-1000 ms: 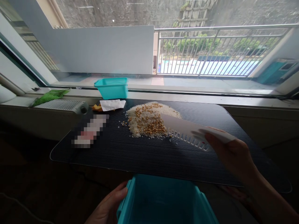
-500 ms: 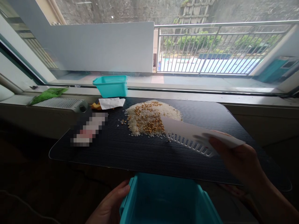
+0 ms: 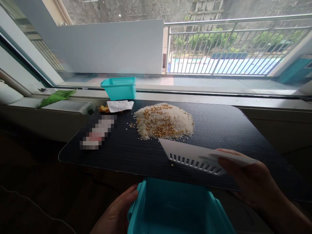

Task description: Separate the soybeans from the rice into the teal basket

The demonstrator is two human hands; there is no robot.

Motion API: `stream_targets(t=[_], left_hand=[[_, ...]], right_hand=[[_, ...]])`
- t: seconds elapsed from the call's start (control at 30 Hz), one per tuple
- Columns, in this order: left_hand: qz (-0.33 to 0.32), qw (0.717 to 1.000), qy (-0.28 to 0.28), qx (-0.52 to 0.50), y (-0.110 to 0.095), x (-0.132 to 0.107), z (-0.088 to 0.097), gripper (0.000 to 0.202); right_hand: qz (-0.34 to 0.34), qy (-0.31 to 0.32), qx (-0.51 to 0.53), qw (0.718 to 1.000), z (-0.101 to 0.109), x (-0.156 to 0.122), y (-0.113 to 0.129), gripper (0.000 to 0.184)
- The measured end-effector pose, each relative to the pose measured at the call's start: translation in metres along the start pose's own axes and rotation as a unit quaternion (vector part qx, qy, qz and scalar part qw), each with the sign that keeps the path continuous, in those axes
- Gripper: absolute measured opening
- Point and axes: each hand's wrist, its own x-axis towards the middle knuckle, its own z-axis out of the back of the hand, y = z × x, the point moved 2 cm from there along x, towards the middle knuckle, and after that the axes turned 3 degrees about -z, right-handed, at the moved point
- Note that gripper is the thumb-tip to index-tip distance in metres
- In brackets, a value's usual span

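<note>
A pile of white rice mixed with yellow beans (image 3: 164, 121) lies on a black ribbed table top (image 3: 136, 156). My right hand (image 3: 248, 177) grips a white slotted plastic basket (image 3: 192, 156), held tilted just above the table in front of the pile. One yellow bean (image 3: 172, 165) lies on the table under the basket's edge. My left hand (image 3: 117, 213) holds the left rim of a teal plastic tub (image 3: 177, 211) at the near table edge, below the basket.
A second teal tub (image 3: 119, 87) stands on the window sill behind the table. Beside it lie a white paper (image 3: 120, 105), something orange and a green cloth (image 3: 56, 97). A blurred flat object (image 3: 98, 133) rests on the table's left part. A vent grille sits at left.
The white basket has been drawn back from the pile toward me and the near teal tub. A single bean now lies on the table below it.
</note>
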Motion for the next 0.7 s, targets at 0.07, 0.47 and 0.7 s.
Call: stream_targets(t=[0.07,0.47,0.7], left_hand=[[-0.002,1.0,0.021,0.016,-0.001,0.0,0.002,0.04],[-0.01,1.0,-0.005,0.009,-0.004,-0.002,0.0,0.045],[-0.012,0.999,0.033,0.018,-0.003,-0.001,0.006,0.045]], right_hand=[[-0.036,0.021,0.048,0.998,-0.002,-0.008,0.004,0.028],[-0.024,-0.211,-0.044,0.976,0.012,0.031,0.015,0.029],[0.067,-0.125,-0.042,0.989,0.0,0.045,0.004,0.024]])
